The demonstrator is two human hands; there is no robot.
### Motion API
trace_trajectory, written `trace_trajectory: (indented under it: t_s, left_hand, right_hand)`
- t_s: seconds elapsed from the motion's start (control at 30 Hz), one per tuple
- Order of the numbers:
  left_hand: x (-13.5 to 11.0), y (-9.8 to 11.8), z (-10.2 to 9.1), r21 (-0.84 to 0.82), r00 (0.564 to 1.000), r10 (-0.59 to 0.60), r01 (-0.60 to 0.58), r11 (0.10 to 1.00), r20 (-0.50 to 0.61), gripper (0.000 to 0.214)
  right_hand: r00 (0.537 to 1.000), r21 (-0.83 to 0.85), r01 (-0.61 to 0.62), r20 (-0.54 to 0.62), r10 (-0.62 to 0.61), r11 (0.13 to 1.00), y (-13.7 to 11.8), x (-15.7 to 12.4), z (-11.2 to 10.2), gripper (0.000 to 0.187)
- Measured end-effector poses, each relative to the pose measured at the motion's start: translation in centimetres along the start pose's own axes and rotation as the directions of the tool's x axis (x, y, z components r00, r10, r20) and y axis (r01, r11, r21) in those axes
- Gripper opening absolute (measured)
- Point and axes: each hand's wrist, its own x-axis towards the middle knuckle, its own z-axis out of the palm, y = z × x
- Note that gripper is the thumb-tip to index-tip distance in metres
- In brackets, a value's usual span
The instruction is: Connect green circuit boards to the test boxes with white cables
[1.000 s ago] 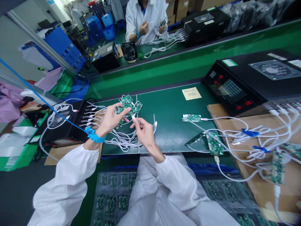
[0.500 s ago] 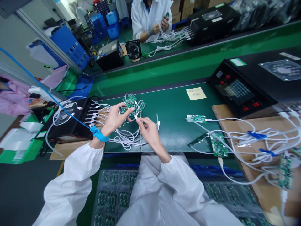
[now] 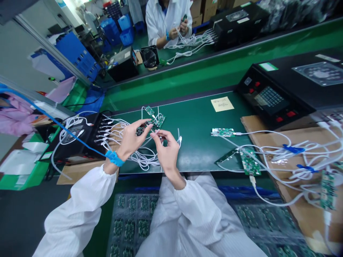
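left fingers (image 3: 144, 134) tight on a bumpy green circuit board (image 3: 154, 125) — right fingers (image 3: 158, 142) curled, their hold unclear

Green bench (image 3: 197, 150) | yellow note (image 3: 222, 104) | circuit boards (image 3: 223, 132) | white cables (image 3: 144, 159) | cardboard (image 3: 252, 126)

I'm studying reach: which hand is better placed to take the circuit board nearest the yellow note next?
Probably the right hand: it is nearer the circuit board. The left hand is farther off and wears a corded wristband.
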Motion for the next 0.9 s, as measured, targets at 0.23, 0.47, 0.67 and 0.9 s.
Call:
trace_trajectory:
  t_s: [0.23, 0.47, 0.67, 0.9]
  left_hand:
    - [-0.8, -0.2, -0.6, 0.176, 0.992, 0.109, -0.118, 0.977, 0.065, 0.029]
    - [-0.9, -0.4, -0.8, 0.234, 0.984, 0.174, -0.175, 0.956, 0.027, 0.024]
    - [-1.2, -0.9, -0.7, 0.324, 0.946, 0.321, -0.320, 0.890, 0.051, 0.020]
    - [-1.2, -1.2, -0.5, 0.382, 0.923, 0.381, -0.371, 0.847, 0.050, 0.019]
  right_hand:
    - [0.978, -0.156, 0.208, 0.026, -0.207, 0.965, -0.3, -0.4, 0.9, 0.029]
    - [0.948, -0.219, 0.313, 0.022, -0.316, 0.924, -0.3, -0.5, 0.8, 0.020]
    - [0.892, -0.292, 0.429, -0.015, -0.452, 0.855, -0.2, 0.0, 0.8, 0.015]
    - [0.887, -0.329, 0.445, 0.034, -0.461, 0.833, -0.1, 0.3, 0.6, 0.014]
